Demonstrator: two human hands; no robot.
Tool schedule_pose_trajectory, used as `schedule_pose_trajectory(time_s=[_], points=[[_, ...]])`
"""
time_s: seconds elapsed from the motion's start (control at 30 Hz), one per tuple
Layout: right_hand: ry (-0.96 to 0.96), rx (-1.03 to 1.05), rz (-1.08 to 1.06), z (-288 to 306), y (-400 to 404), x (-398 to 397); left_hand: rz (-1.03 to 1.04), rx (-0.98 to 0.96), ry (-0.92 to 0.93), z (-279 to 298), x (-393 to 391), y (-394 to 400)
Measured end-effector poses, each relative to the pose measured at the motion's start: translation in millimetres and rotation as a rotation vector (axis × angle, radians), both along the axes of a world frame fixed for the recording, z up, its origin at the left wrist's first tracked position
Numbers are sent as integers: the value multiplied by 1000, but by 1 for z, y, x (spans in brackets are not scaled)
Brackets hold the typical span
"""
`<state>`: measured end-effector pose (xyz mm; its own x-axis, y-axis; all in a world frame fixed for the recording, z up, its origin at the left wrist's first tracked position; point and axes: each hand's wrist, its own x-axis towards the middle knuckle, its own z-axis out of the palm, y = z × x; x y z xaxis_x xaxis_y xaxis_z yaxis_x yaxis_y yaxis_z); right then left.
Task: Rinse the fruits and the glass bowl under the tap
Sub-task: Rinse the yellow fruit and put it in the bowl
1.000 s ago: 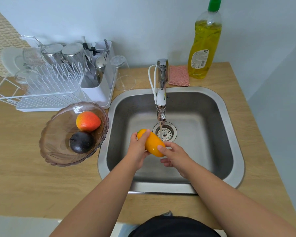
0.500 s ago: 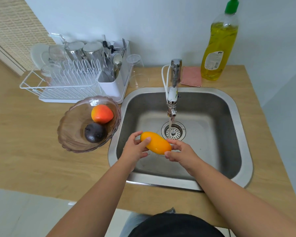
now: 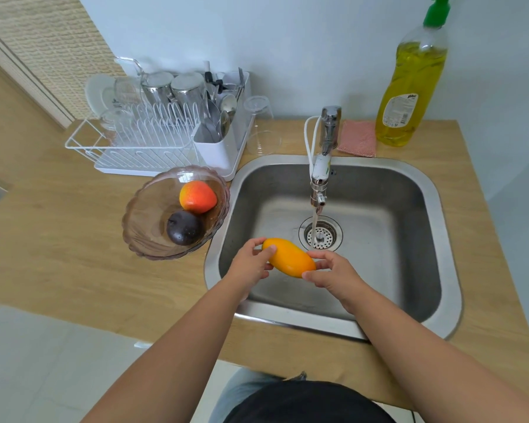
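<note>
A: The mango (image 3: 288, 261) has left the stream, drawn toward the sink's (image 3: 437, 227) near left side.

B: The left hand (image 3: 248, 268) and right hand (image 3: 330, 274) each pinch one end. The person should carry it low to the glass bowl (image 3: 147, 221) and set it down gently.

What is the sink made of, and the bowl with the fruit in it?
The sink looks like brushed stainless steel: grey, with a dull shine. The bowl looks like tinted glass, since the counter shows through it; clear plastic is possible.
</note>
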<state>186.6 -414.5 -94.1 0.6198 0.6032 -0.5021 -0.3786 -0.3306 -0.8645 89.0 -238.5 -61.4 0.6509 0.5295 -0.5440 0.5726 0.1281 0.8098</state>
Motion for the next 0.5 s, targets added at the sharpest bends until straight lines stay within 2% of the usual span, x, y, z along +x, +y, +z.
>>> schedule_pose_trajectory(time_s=[0.17,0.3,0.43,0.5], points=[[-10,72,-1,4,-2,-3,28,180,-82,8,-10,-3],[-13,128,55,15,-3,-4,-27,369,-140,25,-22,-6],[-58,192,104,41,5,-11,-102,440,-245,51,-37,3],[-139,201,143,59,18,-17,-99,448,-287,69,-43,13]])
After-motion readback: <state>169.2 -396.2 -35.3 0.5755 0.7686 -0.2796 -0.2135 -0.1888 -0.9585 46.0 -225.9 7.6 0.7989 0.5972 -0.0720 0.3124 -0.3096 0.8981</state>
